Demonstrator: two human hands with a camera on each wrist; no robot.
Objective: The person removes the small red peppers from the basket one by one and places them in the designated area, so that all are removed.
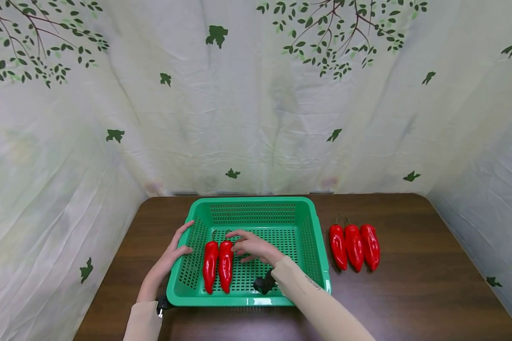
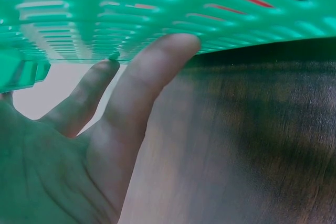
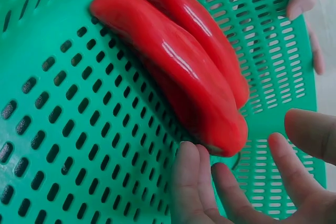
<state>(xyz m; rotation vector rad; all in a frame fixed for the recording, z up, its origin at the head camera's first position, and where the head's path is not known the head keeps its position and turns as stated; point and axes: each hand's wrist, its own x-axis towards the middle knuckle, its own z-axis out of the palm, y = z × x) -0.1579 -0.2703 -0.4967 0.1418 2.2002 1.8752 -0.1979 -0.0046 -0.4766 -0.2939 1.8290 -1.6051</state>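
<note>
A green plastic basket [image 1: 256,201] with slotted walls stands on the table. Inside it, toward the left, two glossy red peppers [image 1: 210,267] lie side by side. My left hand [image 1: 170,258] is at the basket's left side; in the left wrist view its thumb [image 2: 152,77] lies extended against the slotted outer wall. Over the basket floor, my right hand [image 1: 256,247] hovers by the stem end of the right-hand pepper [image 1: 225,270]. Seen from the right wrist, its loosely spread fingers [image 3: 186,182] are right at that pepper's end, not wrapped round it.
Three more red peppers [image 1: 353,248] lie in a row on the brown wooden table [image 1: 426,265], right of the basket. Pale cloth [image 1: 256,118] with a leaf print hangs behind and at both sides. A black wrist device [image 1: 264,282] is under the right wrist.
</note>
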